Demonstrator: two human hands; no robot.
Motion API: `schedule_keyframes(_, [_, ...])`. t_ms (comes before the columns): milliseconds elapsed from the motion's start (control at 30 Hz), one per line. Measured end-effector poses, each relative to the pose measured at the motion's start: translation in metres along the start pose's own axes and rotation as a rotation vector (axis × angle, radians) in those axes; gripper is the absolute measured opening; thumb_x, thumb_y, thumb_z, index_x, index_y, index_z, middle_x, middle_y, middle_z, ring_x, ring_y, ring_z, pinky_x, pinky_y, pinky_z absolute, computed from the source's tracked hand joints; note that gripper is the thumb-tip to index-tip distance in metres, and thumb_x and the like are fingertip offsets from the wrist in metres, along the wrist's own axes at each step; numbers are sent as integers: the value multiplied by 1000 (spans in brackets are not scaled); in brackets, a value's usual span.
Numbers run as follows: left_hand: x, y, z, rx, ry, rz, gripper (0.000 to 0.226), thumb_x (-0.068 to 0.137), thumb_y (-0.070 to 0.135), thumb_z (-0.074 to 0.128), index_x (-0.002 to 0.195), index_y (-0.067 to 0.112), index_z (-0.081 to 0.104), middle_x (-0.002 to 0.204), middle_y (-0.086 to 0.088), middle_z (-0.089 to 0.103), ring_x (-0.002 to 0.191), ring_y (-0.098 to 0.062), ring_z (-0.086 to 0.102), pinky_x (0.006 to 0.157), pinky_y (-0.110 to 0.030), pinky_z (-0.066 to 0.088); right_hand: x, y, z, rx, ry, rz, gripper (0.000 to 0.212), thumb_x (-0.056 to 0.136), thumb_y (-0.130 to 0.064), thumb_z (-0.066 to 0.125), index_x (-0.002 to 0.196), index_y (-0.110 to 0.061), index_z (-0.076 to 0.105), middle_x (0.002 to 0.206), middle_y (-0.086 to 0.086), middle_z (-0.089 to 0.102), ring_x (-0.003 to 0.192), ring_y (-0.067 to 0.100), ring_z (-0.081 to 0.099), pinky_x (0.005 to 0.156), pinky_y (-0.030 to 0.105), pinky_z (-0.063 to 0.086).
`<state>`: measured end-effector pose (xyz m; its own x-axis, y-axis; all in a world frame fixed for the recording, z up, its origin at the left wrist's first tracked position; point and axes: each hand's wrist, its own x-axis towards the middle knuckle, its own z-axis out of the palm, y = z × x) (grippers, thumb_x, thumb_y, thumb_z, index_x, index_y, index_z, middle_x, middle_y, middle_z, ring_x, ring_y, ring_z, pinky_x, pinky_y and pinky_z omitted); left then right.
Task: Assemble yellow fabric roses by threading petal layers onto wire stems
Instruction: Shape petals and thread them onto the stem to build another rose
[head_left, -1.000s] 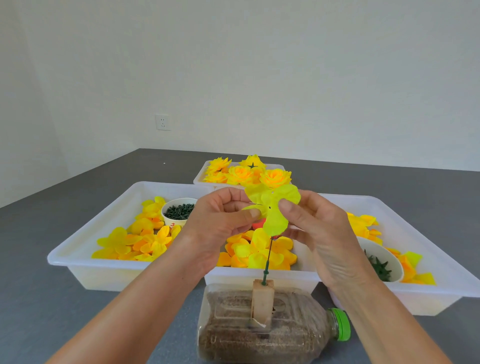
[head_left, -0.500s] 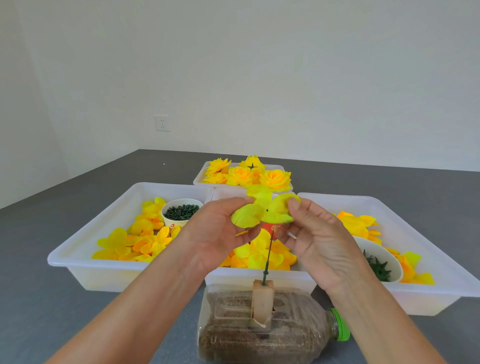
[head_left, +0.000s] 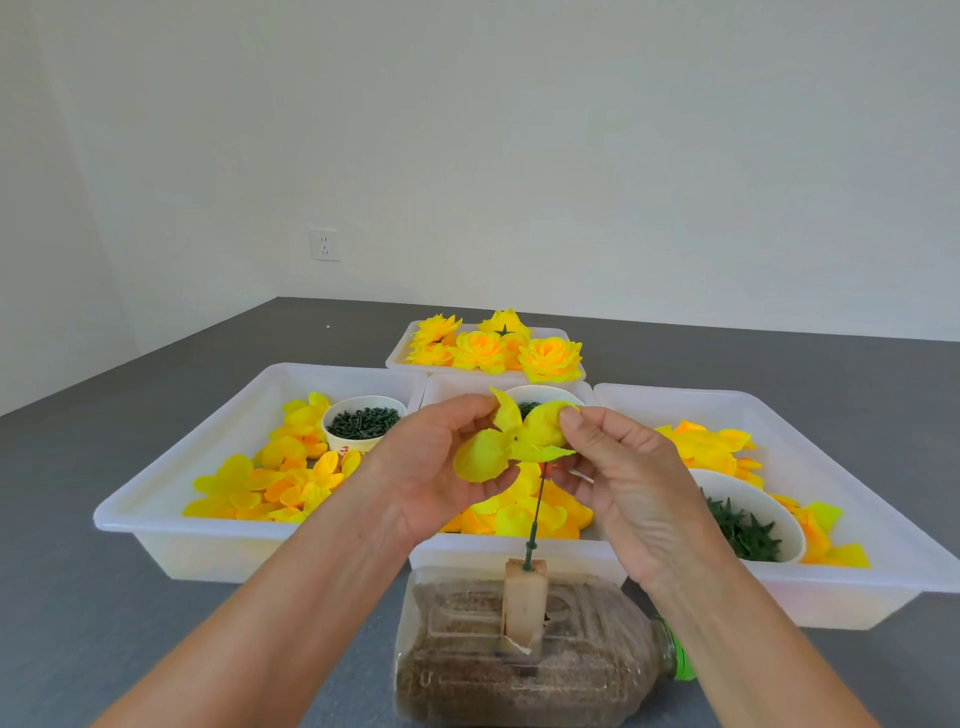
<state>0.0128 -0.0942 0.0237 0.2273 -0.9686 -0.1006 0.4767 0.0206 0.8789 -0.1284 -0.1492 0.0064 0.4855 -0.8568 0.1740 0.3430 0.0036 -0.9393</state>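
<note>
Lowered toward the thin green wire stem (head_left: 535, 512), yellow fabric petal layer (head_left: 511, 441) at frame centre; left hand (head_left: 441, 467) and right hand (head_left: 618, 467) pinch it flat for threading.

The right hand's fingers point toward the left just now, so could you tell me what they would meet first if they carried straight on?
Probably the left hand, just across the yellow petal layer that the right hand already pinches; depth between them is unclear.

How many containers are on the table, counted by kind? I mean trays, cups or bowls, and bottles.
White trays: 4
Cups or bowls: 3
Bottles: 1
Total: 8
</note>
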Motion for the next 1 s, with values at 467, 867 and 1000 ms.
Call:
schedule_keyframes(467, [-3, 3, -2, 258, -2, 219, 13, 62, 28, 69, 60, 15, 67, 57, 1, 61, 45, -11, 55, 51, -21, 47, -1, 0, 0, -113, 10, -58, 17, 65, -34, 66, 71, -22, 76, 72, 0, 71, 65, 9, 63, 62, 19, 51])
schedule_keyframes(867, [-3, 9, -6, 85, -38, -36, 47, 91, 50, 42, 93, 11, 68, 86, -7, 69, 79, -23, 64, 79, -38, 51, 1, 3, 2, -35, 25, -73, 15, 66, -33, 66, 73, -24, 77, 72, -1, 72, 64, 7, 63, 60, 18, 52])
schedule_keyframes(1000, [-5, 8, -12, 196, -52, 29, 61, 67, 61, 57, 102, 12, 71, 91, -7, 71, 81, -21, 68, 80, -36, 53, 4, 3, 1, 14, 89, -21, 16, 63, -32, 68, 72, -21, 77, 73, 2, 71, 65, 12, 63, 60, 23, 53])
